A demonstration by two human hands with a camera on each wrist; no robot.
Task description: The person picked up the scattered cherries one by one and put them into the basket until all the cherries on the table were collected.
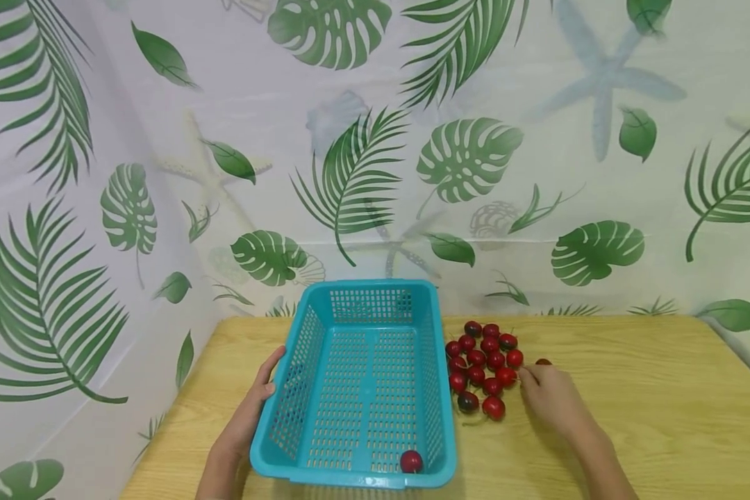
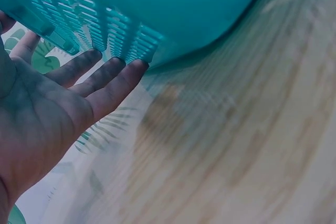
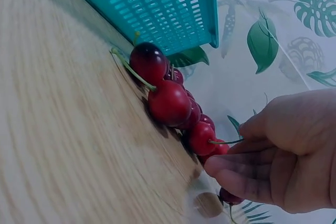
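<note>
At the left side of a turquoise plastic basket (image 1: 367, 479), my left hand (image 1: 253, 406) holds the rim. Its fingers (image 2: 116, 85) lie against the perforated outer wall, while the thumb is mostly hidden in the left wrist view. One dark red cherry (image 1: 411, 461) lies inside the basket's near right corner. My right hand (image 1: 553, 399) is at the right edge of a cherry cluster (image 1: 476, 357) on the table. Between thumb and forefinger it pinches the thin green stem of a red cherry (image 3: 201, 138), which is still among the others.
Wood-grain table (image 1: 675, 389) surrounds the basket and the cherries. One dark cherry (image 1: 543, 362) sits apart just behind my right hand. A white leaf-print cloth (image 1: 375, 90) hangs behind the table and along its left side.
</note>
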